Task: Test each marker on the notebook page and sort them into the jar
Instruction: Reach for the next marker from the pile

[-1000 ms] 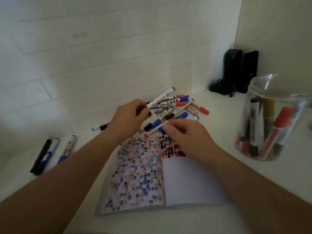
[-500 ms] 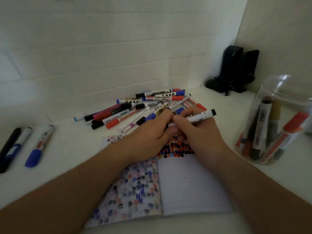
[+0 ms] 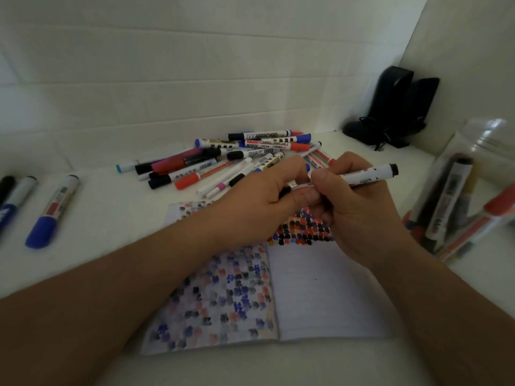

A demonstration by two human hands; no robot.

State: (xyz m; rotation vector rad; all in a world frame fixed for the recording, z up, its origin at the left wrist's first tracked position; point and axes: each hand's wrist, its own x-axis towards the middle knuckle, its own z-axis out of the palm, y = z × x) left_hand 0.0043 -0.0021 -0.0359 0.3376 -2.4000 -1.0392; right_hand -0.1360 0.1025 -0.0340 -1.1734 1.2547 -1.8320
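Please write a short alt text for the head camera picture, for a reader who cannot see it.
Two hands hold one white marker over an open notebook covered in ink dabs: the right hand grips the barrel, the left hand grips its cap end. A pile of markers lies behind, a clear jar of markers at right.

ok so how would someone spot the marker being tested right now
Start at the open notebook in the middle of the desk. Just above its far edge both hands meet on one marker: the right hand grips its white barrel, the left hand holds its near end. It alone is off the desk, black end pointing towards the jar.
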